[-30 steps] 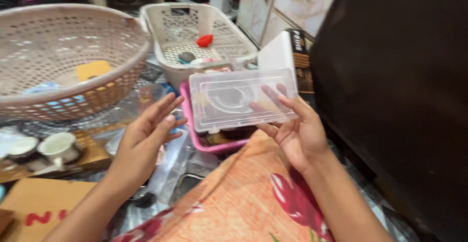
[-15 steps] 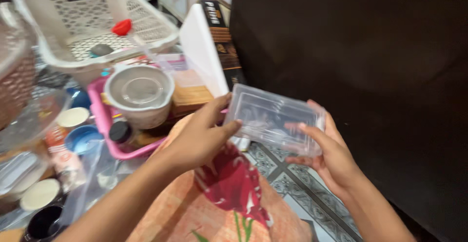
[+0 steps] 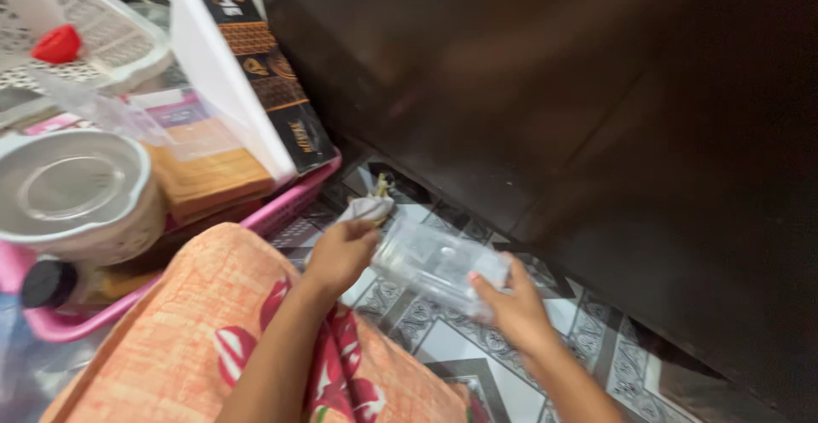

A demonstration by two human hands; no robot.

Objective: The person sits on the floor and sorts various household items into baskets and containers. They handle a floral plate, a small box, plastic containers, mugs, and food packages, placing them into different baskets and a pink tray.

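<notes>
- The left hand [image 3: 341, 254] was closed around one end of the clear plastic box [image 3: 434, 265].
- The right hand [image 3: 511, 308] gripped the opposite end, fingers curled.
- The box lay between both hands, above the patterned floor [image 3: 452, 351], at 4 o'clock from the pink tray [image 3: 294, 206].

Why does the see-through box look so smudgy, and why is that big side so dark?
Head view: the clear plastic box is smeared by motion blur, as are the left hand and right hand; the dark cabinet sits in dim light, showing only faint sheen.
</notes>
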